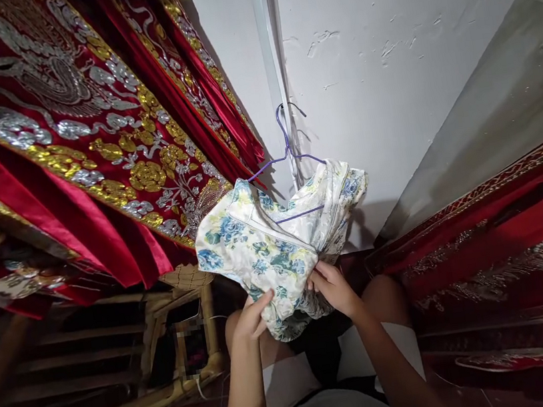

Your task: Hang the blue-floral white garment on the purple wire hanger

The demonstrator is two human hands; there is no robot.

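A white floral garment (279, 256) with blue, green and yellow flowers and a V-shaped neckline hangs in front of my lap. It is on a purple hanger (287, 154), whose hook points up by the wall. My left hand (253, 317) grips the garment's lower left side, with the thumb lying over the cloth. My right hand (331, 286) pinches the fabric at its right side, just below where the neckline crosses. The garment's lower end is bunched above my knees.
Red embroidered cloth (103, 119) with gold and silver sequins hangs at the left. A bamboo frame (172, 359) stands below it, holding a blurred-out device (193, 349). A white wall (385, 79) with a vertical pipe (269, 42) rises ahead. More red cloth (501, 252) lies at the right.
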